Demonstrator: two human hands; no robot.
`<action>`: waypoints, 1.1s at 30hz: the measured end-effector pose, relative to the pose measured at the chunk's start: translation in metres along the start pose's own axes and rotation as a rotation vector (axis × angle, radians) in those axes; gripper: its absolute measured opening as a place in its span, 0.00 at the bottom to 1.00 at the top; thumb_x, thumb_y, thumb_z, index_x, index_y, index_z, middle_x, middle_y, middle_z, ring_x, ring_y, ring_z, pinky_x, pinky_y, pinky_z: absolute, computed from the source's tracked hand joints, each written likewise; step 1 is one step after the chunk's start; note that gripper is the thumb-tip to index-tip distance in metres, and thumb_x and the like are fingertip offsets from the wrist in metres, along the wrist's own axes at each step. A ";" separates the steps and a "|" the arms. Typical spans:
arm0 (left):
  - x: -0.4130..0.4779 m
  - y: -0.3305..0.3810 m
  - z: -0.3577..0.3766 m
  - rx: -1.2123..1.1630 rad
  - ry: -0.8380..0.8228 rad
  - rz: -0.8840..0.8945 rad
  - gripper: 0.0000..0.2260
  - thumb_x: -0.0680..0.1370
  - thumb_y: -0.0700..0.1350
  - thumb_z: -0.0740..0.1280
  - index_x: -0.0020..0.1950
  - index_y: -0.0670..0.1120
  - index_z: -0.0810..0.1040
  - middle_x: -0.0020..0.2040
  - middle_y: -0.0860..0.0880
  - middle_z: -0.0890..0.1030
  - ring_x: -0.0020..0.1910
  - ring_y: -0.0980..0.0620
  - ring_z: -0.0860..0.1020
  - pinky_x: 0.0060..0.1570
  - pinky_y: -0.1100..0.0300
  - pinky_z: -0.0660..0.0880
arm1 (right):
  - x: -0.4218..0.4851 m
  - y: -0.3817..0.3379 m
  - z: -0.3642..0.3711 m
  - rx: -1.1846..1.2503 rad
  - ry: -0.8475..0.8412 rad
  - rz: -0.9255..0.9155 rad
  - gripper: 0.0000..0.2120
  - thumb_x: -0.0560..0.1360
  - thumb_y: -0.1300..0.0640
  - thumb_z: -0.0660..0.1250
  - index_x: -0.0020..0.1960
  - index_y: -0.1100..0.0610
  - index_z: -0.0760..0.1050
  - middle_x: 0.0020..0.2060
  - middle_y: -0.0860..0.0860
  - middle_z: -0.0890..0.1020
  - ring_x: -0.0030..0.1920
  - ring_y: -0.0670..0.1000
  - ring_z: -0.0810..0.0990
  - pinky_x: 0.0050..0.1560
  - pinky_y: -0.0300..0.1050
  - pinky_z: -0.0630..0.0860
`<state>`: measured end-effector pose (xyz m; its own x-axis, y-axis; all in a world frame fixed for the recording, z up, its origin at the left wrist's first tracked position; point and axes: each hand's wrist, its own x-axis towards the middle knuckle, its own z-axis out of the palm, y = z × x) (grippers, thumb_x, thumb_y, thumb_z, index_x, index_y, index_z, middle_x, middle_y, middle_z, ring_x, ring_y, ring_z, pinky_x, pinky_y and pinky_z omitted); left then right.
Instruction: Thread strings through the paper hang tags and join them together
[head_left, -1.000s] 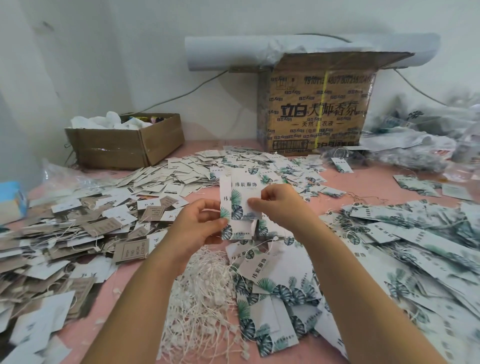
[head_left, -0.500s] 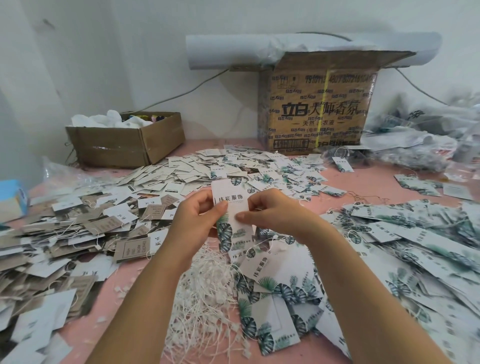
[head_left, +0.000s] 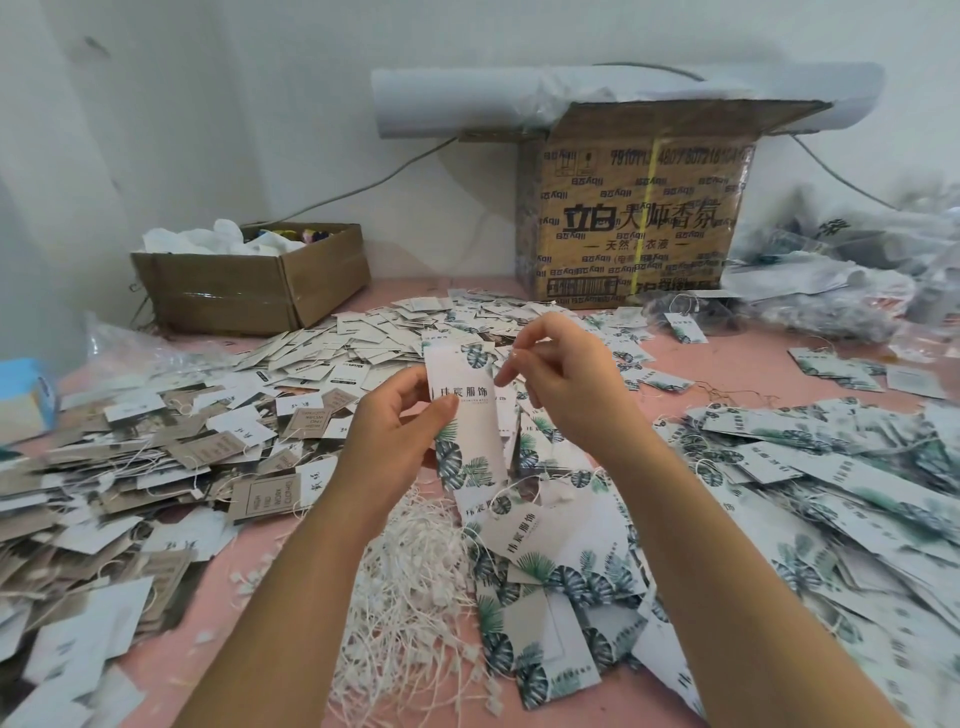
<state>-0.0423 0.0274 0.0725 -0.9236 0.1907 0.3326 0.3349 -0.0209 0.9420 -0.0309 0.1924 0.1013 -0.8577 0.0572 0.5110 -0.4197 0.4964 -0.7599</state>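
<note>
— Where is the tag being worked on?
— It is held upright above the pink desk (head_left: 249, 571), mid-view. It is a long white paper hang tag (head_left: 467, 415) printed with dark green leaves and black characters. The left hand (head_left: 395, 431) grips its left edge, with the thumb across the front and the fingers curled behind.

— And the other hand?
— The right hand (head_left: 561, 379) is at the tag's upper right corner, thumb and forefinger drawn together and the other fingers curled. I cannot tell whether they pinch a string or the card's edge. Anything there is too thin to make out.

— What lies beneath?
— A tangled heap of white strings (head_left: 415, 582) lies just below the left wrist. Touching it on the right is a loose pile of leaf-printed tags (head_left: 545, 597), partly hidden by the right forearm. A broader spread of leaf tags (head_left: 831, 493) covers the desk's right side.

— On the left?
— A drift of small brown and white card tags (head_left: 130, 457), some with strings attached. A pale blue box (head_left: 26, 395) sits at the edge.

— Behind?
— At the back left is a low open brown cardboard box (head_left: 249, 291) holding white plastic. A tall printed cardboard carton (head_left: 634, 208) stands against the wall with a white paper roll (head_left: 441, 98) lying on top. Crumpled clear plastic bags (head_left: 831, 260) are at the back right.
</note>
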 end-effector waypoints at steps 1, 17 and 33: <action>0.000 0.000 0.000 -0.001 -0.002 0.003 0.10 0.78 0.40 0.64 0.49 0.56 0.79 0.45 0.58 0.84 0.40 0.58 0.82 0.32 0.65 0.76 | 0.000 -0.002 0.000 -0.007 0.013 -0.022 0.08 0.76 0.64 0.64 0.41 0.54 0.72 0.33 0.47 0.82 0.26 0.44 0.71 0.28 0.37 0.69; -0.003 0.004 0.005 0.091 -0.008 0.080 0.11 0.79 0.43 0.64 0.57 0.54 0.80 0.49 0.50 0.83 0.47 0.50 0.82 0.51 0.48 0.78 | -0.002 -0.015 0.000 -0.180 0.071 -0.096 0.05 0.72 0.62 0.69 0.41 0.55 0.81 0.30 0.39 0.76 0.29 0.39 0.69 0.33 0.30 0.68; -0.006 0.010 0.005 0.058 -0.052 0.101 0.11 0.81 0.48 0.58 0.50 0.59 0.80 0.38 0.55 0.81 0.33 0.57 0.77 0.26 0.65 0.71 | -0.004 -0.018 0.000 -0.221 0.034 -0.132 0.03 0.72 0.62 0.69 0.41 0.57 0.81 0.28 0.38 0.73 0.29 0.34 0.71 0.32 0.27 0.66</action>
<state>-0.0326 0.0310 0.0793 -0.8741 0.2415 0.4214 0.4373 0.0141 0.8992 -0.0200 0.1833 0.1135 -0.7876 0.0065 0.6162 -0.4489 0.6789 -0.5810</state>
